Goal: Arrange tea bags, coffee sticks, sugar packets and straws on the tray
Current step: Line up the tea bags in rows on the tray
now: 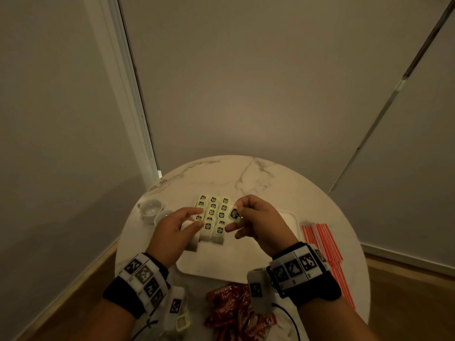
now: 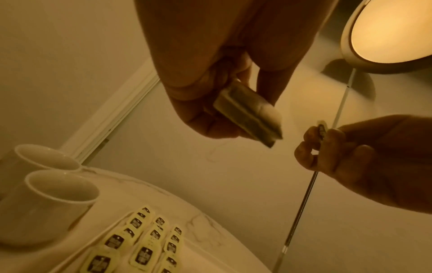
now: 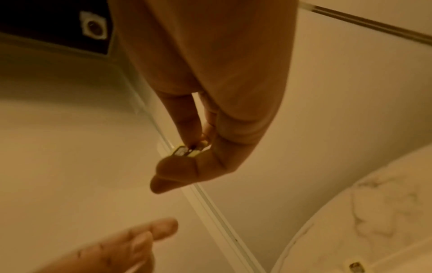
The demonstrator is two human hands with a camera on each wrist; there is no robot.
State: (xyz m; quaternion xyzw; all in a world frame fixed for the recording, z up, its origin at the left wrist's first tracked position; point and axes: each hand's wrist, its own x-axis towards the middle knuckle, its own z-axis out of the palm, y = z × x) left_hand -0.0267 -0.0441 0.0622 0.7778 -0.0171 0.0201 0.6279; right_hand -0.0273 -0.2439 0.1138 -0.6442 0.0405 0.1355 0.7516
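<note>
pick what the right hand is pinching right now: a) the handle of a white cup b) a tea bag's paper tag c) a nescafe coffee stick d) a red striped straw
b: the right hand pinches a small tea bag tag between thumb and fingertips, while the left hand holds the tea bag itself; the straws, coffee sticks and cups lie untouched on the table.
</note>
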